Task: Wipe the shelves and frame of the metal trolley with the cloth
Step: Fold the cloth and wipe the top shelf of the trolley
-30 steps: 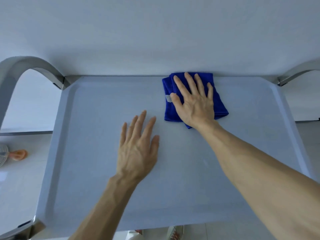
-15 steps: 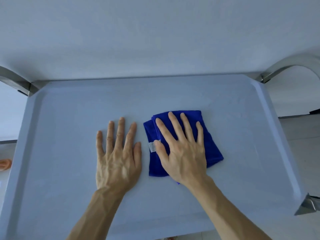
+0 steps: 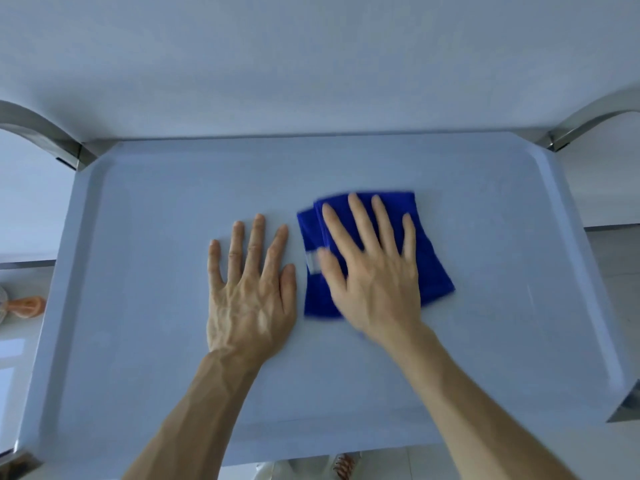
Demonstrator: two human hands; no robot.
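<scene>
Two hands lie on the pale top shelf of the trolley as we look down on it. At the far left, off the shelf, we see a small orange thing, too blurred to name, and above it a curved metal bar of the frame meeting the shelf's far left corner. Moving inward, our left hand rests palm down on the bare shelf near its middle, fingers straight and slightly apart, pointing away from us and holding nothing; its forearm runs in from the near edge. Just beside it, not quite touching, lies the folded blue cloth, flat on the shelf a little right of centre, with a small white label at its left edge. Our right hand presses flat on the cloth, fingers straight and fanned, nothing curled round the fabric; hand and cloth look smeared. Its forearm slants in from the lower right. At the far right, another frame bar meets the shelf's far corner.
</scene>
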